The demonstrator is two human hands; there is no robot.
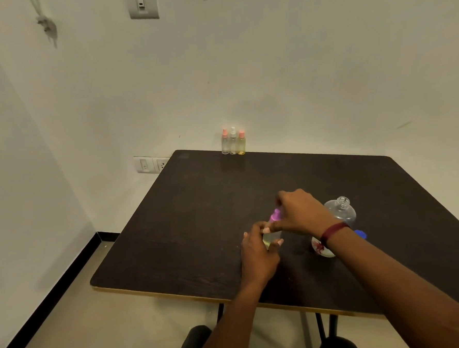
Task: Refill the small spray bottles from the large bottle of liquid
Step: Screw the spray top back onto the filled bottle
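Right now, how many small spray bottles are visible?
4. At the dark table's far edge: pink-capped clear bottle, white-capped clear bottle, pink-capped yellowish bottle. The left hand and right hand hold the purple-capped clear bottle.

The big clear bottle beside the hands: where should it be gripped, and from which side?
Probably round the wide body of the big bottle, from its right. It stands upright and uncapped, so a side grip keeps it level; the right hand's wrist crosses its left.

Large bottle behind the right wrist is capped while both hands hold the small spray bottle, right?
Not capped: in the head view the large bottle has a bare neck. Left hand and right hand do hold the small spray bottle.
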